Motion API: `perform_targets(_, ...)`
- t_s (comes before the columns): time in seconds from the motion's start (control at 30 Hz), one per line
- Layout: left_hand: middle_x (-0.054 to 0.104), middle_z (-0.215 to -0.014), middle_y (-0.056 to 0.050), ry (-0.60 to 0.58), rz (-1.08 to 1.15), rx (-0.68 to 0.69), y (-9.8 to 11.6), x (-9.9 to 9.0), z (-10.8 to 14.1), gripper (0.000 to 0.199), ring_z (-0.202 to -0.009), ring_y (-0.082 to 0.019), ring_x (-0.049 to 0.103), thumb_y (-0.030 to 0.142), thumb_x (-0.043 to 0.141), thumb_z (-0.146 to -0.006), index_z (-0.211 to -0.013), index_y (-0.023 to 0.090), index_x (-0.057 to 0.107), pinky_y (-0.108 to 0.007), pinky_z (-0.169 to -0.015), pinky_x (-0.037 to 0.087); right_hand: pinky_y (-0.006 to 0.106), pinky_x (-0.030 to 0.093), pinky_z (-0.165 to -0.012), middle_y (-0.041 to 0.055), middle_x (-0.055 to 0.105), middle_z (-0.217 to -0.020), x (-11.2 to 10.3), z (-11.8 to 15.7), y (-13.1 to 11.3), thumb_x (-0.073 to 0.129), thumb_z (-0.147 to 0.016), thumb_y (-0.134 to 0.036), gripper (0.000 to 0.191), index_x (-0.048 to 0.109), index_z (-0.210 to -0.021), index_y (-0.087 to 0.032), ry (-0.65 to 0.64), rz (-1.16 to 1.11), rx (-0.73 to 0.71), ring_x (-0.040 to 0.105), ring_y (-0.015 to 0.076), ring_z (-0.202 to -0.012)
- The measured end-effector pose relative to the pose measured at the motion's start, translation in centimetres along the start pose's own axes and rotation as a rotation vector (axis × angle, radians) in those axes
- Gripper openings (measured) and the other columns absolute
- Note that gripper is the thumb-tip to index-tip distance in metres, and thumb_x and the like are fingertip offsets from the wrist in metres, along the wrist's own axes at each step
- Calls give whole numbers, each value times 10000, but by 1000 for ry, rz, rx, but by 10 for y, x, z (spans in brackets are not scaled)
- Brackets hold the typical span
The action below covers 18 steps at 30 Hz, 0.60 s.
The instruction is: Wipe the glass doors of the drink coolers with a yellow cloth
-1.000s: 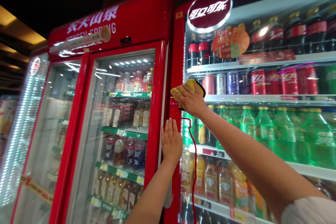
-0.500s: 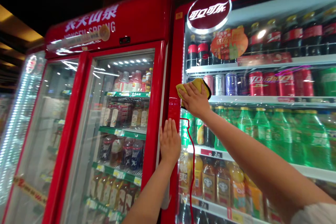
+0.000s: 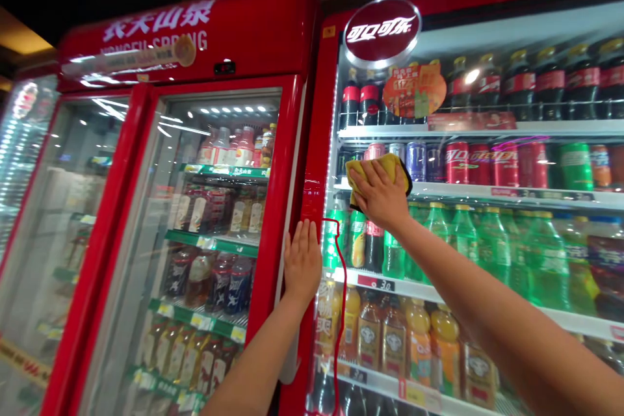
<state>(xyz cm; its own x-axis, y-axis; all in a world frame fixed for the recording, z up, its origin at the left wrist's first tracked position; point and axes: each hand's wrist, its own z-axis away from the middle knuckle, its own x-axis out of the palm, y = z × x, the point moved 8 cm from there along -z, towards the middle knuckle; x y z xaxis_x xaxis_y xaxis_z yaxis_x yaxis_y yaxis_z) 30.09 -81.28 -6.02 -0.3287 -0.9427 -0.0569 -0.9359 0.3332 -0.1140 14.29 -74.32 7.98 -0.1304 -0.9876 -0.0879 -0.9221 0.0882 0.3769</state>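
Observation:
A yellow cloth with dark edging (image 3: pixel 355 175) lies against the glass door of the right-hand drinks fridge (image 3: pixel 314 110). My right hand (image 3: pixel 380 192) presses it there with the fingers laid over it, in front of the shelf of cans. Lower and to the left, my left hand (image 3: pixel 303 260) is flat with its fingers stretched out, on the fridge's red side frame. It holds nothing. Part of the cloth is hidden under my right palm.
Behind the glass stand cola bottles (image 3: pixel 519 81), red cans (image 3: pixel 506 164) and green bottles (image 3: pixel 507 247). A round illuminated sign (image 3: pixel 383 32) and an orange sticker (image 3: pixel 414 91) sit higher up. Another red fridge (image 3: pixel 287 143) stands close on the left.
My right hand has slid the cloth rightward, off the red frame and further onto the glass. My left hand stays on the frame while the view shifts a little to the right.

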Motion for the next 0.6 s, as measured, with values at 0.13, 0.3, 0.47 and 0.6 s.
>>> perform_targets(0.13,359,-1622,-143,-57,34,-1,0,0,-1,554,-1533,-258,297,209,387,-1019,-1564,111,354,-507,-1271,247,794,80,-1129,184,431,-1590,7,30,-31,458,-1007,-337,523,475,-1515,-211,-23,16,-6,337,424,-1467)
perform_targets(0.3,302,-1642,-156,-84,28,-27,4,-4,-6,562,-1543,-276,265,232,366,-1024,-1568,97,339,-517,-1265,246,721,66,-1193,97,461,-1588,19,30,-73,473,-1001,-346,519,465,-1517,-290,-144,-83,-281,349,343,-1480)
perform_targets(0.47,257,-1662,-113,-147,49,5,17,-2,-16,580,-1551,-254,247,205,344,-1014,-1588,131,295,-512,-1265,248,696,106,-1200,90,415,-1618,4,6,-14,476,-1000,-383,528,457,-1522,-300,-73,-33,-105,341,341,-1489)
perform_targets(0.6,265,-1664,-78,-170,82,64,25,-3,-20,579,-1556,-256,230,197,349,-1006,-1583,160,326,-507,-1268,245,711,115,-1185,116,412,-1616,-12,38,23,438,-1021,-386,520,442,-1531,-282,6,32,67,331,346,-1495)
